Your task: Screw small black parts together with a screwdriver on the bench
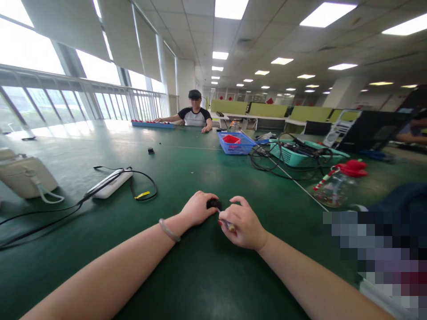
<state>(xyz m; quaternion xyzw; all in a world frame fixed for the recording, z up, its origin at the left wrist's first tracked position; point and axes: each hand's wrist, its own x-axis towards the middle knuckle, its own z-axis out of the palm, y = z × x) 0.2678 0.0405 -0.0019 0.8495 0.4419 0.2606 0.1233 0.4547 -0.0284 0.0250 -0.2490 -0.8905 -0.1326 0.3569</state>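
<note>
Just beyond the near part of the green table, my left hand (200,208) grips a small dark rounded object (214,204) between thumb and fingers. Its exact kind is too small to make out. To its right, my right hand (243,223) is closed around a thin tool that looks like a screwdriver (230,226), with a yellowish handle end pointing toward me. The tool's thin shaft points at the dark object, and I cannot tell whether its tip touches. A bracelet (169,230) circles my left wrist.
On the green table (180,175) lie a white power bank (111,183) with black cables and a beige bag (28,173) at left. Rightward are a blue basket (236,146), a cable-filled green basket (290,155) and a red-lidded bottle (336,189). A person (196,115) sits opposite.
</note>
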